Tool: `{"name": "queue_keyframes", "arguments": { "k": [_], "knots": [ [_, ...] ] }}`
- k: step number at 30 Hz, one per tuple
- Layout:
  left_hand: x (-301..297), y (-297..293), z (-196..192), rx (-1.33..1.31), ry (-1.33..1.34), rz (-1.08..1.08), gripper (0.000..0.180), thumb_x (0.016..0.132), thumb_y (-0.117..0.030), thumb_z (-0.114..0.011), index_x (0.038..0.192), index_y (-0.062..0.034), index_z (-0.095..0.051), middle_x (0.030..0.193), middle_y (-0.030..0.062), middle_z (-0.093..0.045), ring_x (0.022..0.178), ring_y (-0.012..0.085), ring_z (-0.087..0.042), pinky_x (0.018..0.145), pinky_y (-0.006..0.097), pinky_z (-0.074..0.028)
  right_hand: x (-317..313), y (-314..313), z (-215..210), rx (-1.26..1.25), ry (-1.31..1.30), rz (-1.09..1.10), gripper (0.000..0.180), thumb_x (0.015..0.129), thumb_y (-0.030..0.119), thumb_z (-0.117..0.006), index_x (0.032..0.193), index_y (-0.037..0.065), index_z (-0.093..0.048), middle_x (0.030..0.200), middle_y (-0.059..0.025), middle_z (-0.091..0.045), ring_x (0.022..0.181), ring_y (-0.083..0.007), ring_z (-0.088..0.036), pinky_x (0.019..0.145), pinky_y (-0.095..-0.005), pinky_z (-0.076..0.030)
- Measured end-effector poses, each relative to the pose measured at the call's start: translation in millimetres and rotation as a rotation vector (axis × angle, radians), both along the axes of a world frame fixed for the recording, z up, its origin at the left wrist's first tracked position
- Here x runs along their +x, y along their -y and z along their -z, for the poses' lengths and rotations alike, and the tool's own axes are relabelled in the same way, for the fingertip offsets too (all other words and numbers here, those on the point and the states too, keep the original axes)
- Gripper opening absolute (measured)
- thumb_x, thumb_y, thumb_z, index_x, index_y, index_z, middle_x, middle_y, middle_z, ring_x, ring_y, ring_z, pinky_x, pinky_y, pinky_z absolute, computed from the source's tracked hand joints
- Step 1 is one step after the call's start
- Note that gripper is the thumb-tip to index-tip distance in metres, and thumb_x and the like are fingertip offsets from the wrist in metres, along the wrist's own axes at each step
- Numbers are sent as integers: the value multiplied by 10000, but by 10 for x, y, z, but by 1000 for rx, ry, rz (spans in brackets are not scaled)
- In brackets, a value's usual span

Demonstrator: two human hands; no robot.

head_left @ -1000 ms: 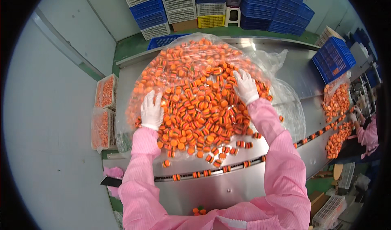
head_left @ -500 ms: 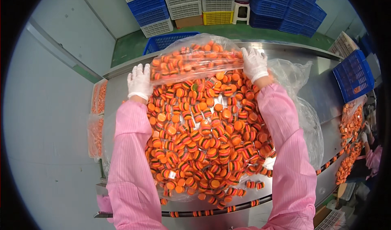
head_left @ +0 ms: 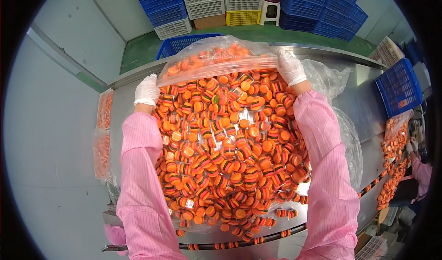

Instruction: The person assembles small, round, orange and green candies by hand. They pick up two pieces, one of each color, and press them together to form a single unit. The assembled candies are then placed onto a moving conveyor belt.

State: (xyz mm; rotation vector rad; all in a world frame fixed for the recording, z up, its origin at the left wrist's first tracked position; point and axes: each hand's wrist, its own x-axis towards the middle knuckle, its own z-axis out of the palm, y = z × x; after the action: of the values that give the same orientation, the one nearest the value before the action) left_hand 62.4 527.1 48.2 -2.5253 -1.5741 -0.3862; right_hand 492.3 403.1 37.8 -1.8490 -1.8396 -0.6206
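Note:
A wide pile of small, wrapped burger-shaped candies [head_left: 230, 154], orange with red and dark green layers, covers the steel table between my arms. Across its far side stretches the edge of a clear plastic bag [head_left: 221, 66], pulled taut, with more candies inside behind it. My left hand [head_left: 147, 91], in a white glove, is closed on the bag's left corner. My gloved right hand [head_left: 291, 67] grips the opposite end, slightly higher; its fingertips are partly hidden by the plastic.
Loose clear plastic [head_left: 350, 135] lies right of my right arm. Behind the table stand stacked crates [head_left: 202, 9] and a blue basket [head_left: 184, 43]. Another blue crate [head_left: 399, 87] is at right, near a co-worker's sleeve [head_left: 421, 177]. Bagged candies [head_left: 102, 149] sit along the left edge.
My left hand has moved left and a little nearer, its fingers going from spread to closed. My right hand has closed too, and the bag's edge is now stretched tight.

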Motion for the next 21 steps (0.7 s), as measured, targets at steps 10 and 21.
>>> {"name": "queue_keyframes", "arguments": {
  "k": [10, 21],
  "knots": [
    [36, 397, -541, -289, -143, 91, 224, 794, -121, -506, 1013, -78, -515, 857, 219, -604, 836, 376, -581, 726, 443, -456, -87, 273, -433, -470, 19, -121, 206, 788, 205, -575, 895, 42, -509, 815, -187, -589, 808, -344, -586, 708, -416, -472],
    [-348, 483, -303, -279, 250, 290, 215, 826, -81, -448, 992, -100, -584, 909, 176, -603, 854, 366, -568, 711, 424, -457, -30, 626, -648, -511, 39, -141, 173, 844, 114, -427, 968, 55, -532, 891, -174, -616, 847, -346, -593, 714, -412, -479]
  ]
}}
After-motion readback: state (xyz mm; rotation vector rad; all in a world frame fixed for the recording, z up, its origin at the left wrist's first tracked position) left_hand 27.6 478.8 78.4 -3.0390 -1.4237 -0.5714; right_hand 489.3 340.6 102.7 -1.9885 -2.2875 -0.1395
